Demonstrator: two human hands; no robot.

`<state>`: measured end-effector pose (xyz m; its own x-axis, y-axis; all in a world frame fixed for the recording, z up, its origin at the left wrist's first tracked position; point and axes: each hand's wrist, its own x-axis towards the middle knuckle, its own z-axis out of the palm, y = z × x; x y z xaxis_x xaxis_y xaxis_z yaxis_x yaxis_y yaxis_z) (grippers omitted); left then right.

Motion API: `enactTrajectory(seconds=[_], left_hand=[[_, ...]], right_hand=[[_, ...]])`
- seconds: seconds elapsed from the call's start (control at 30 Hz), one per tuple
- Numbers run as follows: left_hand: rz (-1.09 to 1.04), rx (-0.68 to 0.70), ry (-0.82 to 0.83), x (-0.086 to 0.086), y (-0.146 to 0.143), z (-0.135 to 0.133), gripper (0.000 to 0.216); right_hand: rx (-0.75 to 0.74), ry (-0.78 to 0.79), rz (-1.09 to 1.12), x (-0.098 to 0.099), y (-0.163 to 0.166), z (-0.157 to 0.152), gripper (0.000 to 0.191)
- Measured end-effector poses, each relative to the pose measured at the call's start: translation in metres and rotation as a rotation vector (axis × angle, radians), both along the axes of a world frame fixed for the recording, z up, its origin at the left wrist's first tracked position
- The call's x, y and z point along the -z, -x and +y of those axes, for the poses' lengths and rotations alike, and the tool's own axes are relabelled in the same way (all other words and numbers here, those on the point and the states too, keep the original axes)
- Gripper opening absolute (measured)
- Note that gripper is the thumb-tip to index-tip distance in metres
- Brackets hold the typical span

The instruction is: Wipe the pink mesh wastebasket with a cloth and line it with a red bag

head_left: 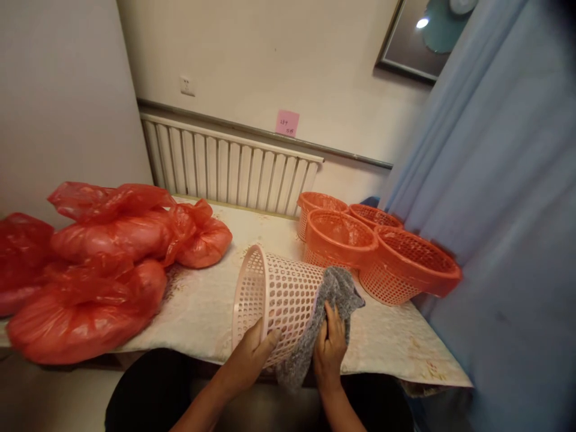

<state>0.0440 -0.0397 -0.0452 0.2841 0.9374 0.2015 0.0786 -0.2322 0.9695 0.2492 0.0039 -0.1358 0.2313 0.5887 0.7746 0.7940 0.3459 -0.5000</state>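
A pale pink plastic mesh basket (274, 297) lies on its side near the table's front edge, its open mouth facing left. My left hand (252, 354) grips the basket's lower side, thumb against the mesh. My right hand (330, 348) presses a grey cloth (335, 294) flat against the basket's base end, fingers stretched over the cloth. The cloth drapes down past the table edge.
Several orange mesh baskets (405, 264) stand at the right on the table (202, 306), which has a pale patterned cover. Filled red plastic bags (103, 264) pile up on the left. A white radiator (229, 168) runs behind; a blue curtain (504, 210) hangs at the right.
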Motion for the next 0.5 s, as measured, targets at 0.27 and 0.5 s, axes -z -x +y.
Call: enactTrajectory(seconds=[0.27,0.5], left_hand=[[-0.015,0.093,0.014,0.001,0.005,0.003,0.046],[0.042,0.021,-0.003,0.014,0.011,0.004,0.047]], right_hand=[[-0.412,0.000,-0.305,-0.050,0.047,-0.030,0.056],[-0.565,0.055,-0.408,-0.119,0.066,0.004,0.051]])
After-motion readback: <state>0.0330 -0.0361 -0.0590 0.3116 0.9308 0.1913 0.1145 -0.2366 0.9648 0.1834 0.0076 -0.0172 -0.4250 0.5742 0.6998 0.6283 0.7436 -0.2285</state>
